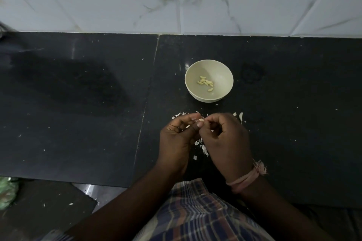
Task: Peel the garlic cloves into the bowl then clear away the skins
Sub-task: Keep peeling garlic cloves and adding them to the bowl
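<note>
Pinching garlic clove (201, 119) between both hands (203, 139).

Your two hands, the left hand (177, 139) and the right hand (225, 139), sit close together over the dark counter (78, 113). The bowl (209, 80) stands just past them, a little apart from your fingers, so it blocks a straight reach forward. Bits of garlic skin (203, 149) lie under and around your hands. To the left and right the counter is wide and flat. The tiled wall (176, 0) closes off the back.
</note>
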Available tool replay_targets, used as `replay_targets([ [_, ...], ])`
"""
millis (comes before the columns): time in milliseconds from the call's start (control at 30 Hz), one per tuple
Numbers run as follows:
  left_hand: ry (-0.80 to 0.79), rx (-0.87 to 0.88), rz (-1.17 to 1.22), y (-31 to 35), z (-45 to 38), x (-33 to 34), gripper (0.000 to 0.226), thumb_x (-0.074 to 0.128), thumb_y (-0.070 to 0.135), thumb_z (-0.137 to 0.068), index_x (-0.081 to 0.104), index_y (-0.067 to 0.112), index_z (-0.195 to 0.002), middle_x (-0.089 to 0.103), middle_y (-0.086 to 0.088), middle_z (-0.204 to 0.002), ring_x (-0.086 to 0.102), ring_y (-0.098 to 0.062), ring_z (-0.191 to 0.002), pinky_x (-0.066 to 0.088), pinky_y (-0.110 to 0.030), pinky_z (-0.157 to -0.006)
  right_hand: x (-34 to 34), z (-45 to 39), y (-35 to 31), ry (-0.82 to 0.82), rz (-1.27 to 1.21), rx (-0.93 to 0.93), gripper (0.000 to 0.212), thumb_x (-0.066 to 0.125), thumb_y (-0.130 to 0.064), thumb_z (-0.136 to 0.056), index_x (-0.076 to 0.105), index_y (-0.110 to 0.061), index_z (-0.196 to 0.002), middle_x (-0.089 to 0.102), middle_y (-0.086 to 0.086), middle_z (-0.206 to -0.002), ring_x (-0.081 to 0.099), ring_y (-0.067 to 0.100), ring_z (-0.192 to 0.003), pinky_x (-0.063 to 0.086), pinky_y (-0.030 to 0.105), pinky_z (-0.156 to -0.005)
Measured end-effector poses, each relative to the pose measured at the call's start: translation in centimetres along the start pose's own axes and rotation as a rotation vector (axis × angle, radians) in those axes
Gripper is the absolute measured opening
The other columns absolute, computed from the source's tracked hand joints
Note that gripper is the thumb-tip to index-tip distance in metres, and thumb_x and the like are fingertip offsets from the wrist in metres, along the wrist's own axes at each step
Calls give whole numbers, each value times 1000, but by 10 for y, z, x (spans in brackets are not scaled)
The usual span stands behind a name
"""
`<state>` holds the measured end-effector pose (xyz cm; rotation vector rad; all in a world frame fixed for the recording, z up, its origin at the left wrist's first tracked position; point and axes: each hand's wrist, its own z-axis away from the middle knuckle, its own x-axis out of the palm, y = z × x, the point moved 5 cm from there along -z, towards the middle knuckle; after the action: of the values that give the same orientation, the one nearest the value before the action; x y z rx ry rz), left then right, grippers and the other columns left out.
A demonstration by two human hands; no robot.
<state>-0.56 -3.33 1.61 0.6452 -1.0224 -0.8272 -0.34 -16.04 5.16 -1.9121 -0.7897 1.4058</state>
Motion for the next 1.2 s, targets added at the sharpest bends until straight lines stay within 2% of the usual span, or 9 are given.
replay_targets([
  [100, -9, 49, -63, 5, 1, -1, 24, 77, 8, -74, 76, 10, -98, 74, -22, -101, 73, -27, -90, 59, -28, -70, 3, -3, 2, -36, 54, -2, 9, 75, -14, -82, 66, -16, -84, 62, -5, -84, 49, 0, -74, 34, 1, -69],
  [167, -20, 68, -86, 8, 0, -2, 19, 76, 5, -77, 76, 14, -94, 76, -19, -98, 74, -25, -88, 58, -26, -68, 4, -4, 1, -66, 61, -1, 9, 74, -15, -83, 65, -17, -83, 60, -6, -82, 46, 0, -71, 34, 2, -67],
  [300, -53, 95, -154, 10, -1, -4, 24, 71, -4, -86, 77, 17, -94, 76, -18, -99, 75, -28, -94, 59, -30, -76, 4, -7, 1, -119, 78, 5, 9, 73, -15, -84, 65, -18, -82, 58, -7, -81, 47, 1, -69, 36, 9, -61],
  [433, -66, 90, -177, 9, -1, -4, 20, 70, -1, -87, 74, 11, -103, 77, -18, -101, 75, -29, -98, 59, -32, -81, 4, -8, 1, -124, 96, 22, 8, 71, -17, -83, 64, -17, -81, 60, -4, -80, 51, 6, -71, 37, 20, -64],
  [600, -90, 51, -117, 6, -1, -4, 25, 75, 12, -80, 75, 11, -104, 75, -20, -105, 73, -30, -100, 58, -33, -82, 4, -7, 2, -126, 89, 46, 7, 66, -24, -81, 61, -20, -80, 59, -5, -79, 51, 7, -71, 38, 22, -66],
  [833, -116, -92, 75, -2, -6, -2, 27, 70, 5, -83, 72, 5, -110, 72, -21, -108, 71, -28, -103, 59, -33, -86, 3, -6, 4, -154, -17, 159, 9, 65, -29, -82, 64, -20, -84, 63, -6, -81, 60, 9, -75, 50, 29, -67],
  [967, -109, -138, 110, -5, -6, -1, 35, 70, 4, -81, 66, 1, -116, 71, -21, -109, 70, -28, -105, 57, -38, -98, 5, -5, 10, -188, -98, 283, 12, 72, -34, -88, 65, -25, -84, 67, -8, -79, 62, 4, -73, 49, 23, -65],
  [1200, -103, -209, 138, -7, -8, -3, 37, 71, 4, -81, 66, 3, -118, 74, -18, -110, 72, -26, -102, 61, -33, -87, 9, -4, 15, -223, -243, 417, 16, 65, -38, -87, 67, -22, -88, 71, -4, -80, 66, 5, -74, 53, 28, -68],
])
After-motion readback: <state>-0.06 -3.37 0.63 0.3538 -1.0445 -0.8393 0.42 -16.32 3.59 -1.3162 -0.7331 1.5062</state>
